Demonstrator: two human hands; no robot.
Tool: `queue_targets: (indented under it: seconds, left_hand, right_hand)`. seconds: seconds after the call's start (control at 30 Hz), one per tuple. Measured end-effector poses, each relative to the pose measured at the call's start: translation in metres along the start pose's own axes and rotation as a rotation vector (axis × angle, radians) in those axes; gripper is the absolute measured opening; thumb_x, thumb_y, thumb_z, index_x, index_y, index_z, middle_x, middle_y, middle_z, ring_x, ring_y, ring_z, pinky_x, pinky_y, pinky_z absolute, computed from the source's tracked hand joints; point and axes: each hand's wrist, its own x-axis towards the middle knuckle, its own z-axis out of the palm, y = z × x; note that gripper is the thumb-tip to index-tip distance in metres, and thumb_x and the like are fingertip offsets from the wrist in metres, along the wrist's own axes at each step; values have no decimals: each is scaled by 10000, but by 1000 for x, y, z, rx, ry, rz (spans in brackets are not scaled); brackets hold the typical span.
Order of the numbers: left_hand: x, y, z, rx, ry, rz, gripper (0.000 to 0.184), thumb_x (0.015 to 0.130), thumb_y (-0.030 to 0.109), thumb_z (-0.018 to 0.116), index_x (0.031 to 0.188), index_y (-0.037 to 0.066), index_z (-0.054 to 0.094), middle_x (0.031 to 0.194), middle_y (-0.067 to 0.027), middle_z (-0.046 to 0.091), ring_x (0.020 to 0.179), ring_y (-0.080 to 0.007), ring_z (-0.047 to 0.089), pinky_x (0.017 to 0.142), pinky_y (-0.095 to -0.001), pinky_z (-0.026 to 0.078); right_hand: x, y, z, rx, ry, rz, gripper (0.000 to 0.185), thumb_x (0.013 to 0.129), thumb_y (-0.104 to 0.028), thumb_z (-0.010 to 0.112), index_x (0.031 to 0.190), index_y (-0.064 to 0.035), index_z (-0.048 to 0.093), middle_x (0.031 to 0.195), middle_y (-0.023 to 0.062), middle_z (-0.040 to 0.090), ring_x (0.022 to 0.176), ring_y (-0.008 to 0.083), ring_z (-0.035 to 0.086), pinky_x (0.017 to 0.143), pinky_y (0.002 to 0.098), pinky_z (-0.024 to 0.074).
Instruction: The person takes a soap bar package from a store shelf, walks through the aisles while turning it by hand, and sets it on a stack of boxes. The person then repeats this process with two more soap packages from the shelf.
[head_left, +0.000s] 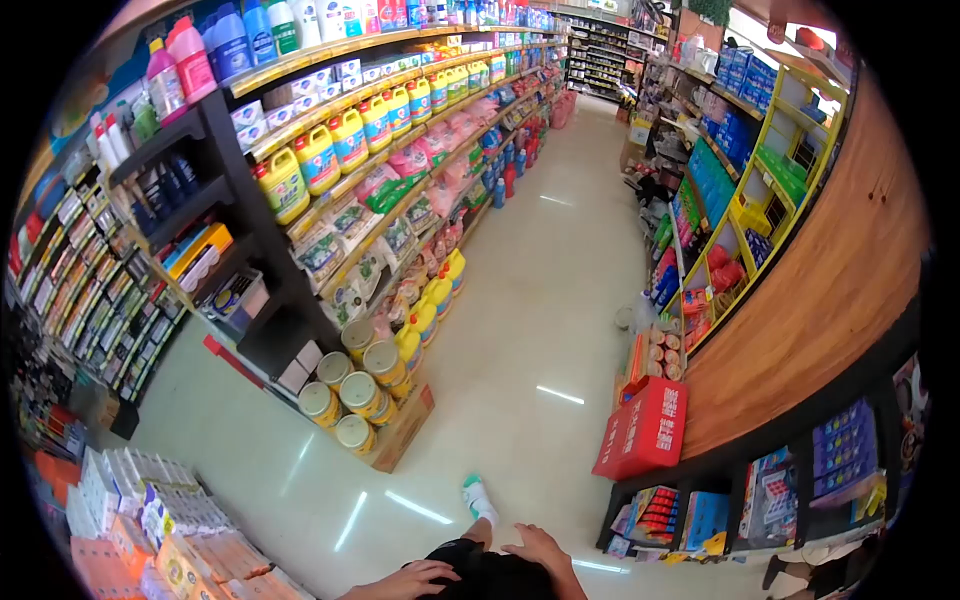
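Observation:
My left hand (415, 578) is low in the view, its fingers stretched out flat over the dark clothing (490, 578) at my lap. Nothing shows in it. To the right, my right hand (537, 547) hangs beside the same dark clothing with its fingers apart, holding nothing visible. Between and ahead of the hands, one foot in a white and green shoe (478, 499) steps on the pale shiny floor (530, 420). Neither hand touches any goods on the shelves.
Stacked round tins (362, 393) stand at the left shelf's end, below yellow jugs (317, 160). Boxed packs (190, 545) are piled at lower left. On the right are a red box (642, 430), a wooden panel (800, 330) and low dark racks (735, 510). The aisle runs forward between shelves.

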Motion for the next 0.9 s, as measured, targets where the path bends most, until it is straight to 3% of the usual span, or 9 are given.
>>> queue_targets:
  seconds: [0.03, 0.13, 0.27, 0.4, 0.5, 0.6, 0.7, 0.83, 0.9]
  left_hand:
    - [18, -1, -9, 31, -13, -65, 320, 898, 121, 515, 1210, 73, 572, 1352, -98, 474, 1278, -294, 402, 1086, -404, 283]
    - [65, -30, -35, 349, -18, 241, 278, 914, 128, 485, 1170, 88, 585, 1348, -79, 485, 1285, -297, 398, 1082, -439, 281]
    - [92, -65, -49, 172, 87, 196, 241, 852, 87, 547, 1086, 115, 595, 1360, -49, 487, 1310, -314, 375, 1065, -460, 306]
    - [91, -68, -87, 241, -48, 122, 251, 907, 122, 514, 1150, 140, 574, 1393, -47, 459, 1317, -299, 369, 1078, -466, 294]
    - [116, -49, -104, 95, -25, -113, 218, 896, 118, 542, 1111, 141, 568, 1395, -44, 456, 1319, -279, 370, 1076, -463, 302]
    - [145, -84, -89, 271, 65, 160, 187, 913, 180, 535, 1098, 160, 556, 1383, -21, 468, 1314, -248, 380, 1078, -471, 296]
    - [170, -114, -76, 376, 207, 240, 218, 917, 253, 520, 1123, 187, 544, 1362, 8, 484, 1304, -222, 393, 1083, -499, 277]
    - [194, -114, -91, 394, 169, -73, 332, 901, 322, 523, 1222, 237, 514, 1359, 36, 477, 1306, -198, 392, 1096, -544, 244]
    - [207, -111, -99, 263, 243, -101, 251, 877, 220, 519, 1115, 154, 566, 1315, -85, 483, 1254, -299, 408, 1049, -486, 291]
  right_hand:
    - [11, 6, -10, 18, 41, -38, 794, 805, -540, 627, 1353, -2, 425, 1296, 270, 499, 1204, 401, 482, 1015, 414, 396]
    - [47, 19, -44, 23, 126, -105, 779, 809, -524, 629, 1351, -2, 427, 1291, 272, 500, 1204, 401, 480, 1018, 418, 395]
    - [83, 23, -83, -29, 94, -69, 770, 813, -511, 629, 1351, 0, 426, 1279, 283, 502, 1195, 404, 486, 1020, 424, 393]
    - [122, 36, -108, -14, 128, -107, 761, 812, -503, 634, 1337, 11, 437, 1268, 290, 508, 1198, 402, 487, 1019, 420, 396]
    - [141, 41, -121, 34, 158, -157, 743, 804, -499, 643, 1304, 21, 471, 1245, 292, 517, 1170, 403, 499, 998, 422, 406]
    - [187, 77, -106, -22, 114, -237, 719, 796, -499, 648, 1261, 32, 508, 1192, 300, 538, 1117, 410, 518, 976, 422, 411]
    - [171, 55, -142, -20, 220, -330, 715, 784, -506, 652, 1232, 38, 528, 1138, 303, 555, 1076, 420, 525, 963, 421, 412]
    - [193, 55, -175, -111, 39, -207, 755, 778, -536, 650, 1251, 37, 516, 1110, 295, 576, 1082, 431, 528, 962, 427, 415]
    - [218, 67, -186, -62, 13, -225, 777, 777, -554, 646, 1266, 33, 508, 1107, 296, 586, 1086, 429, 536, 959, 428, 419]
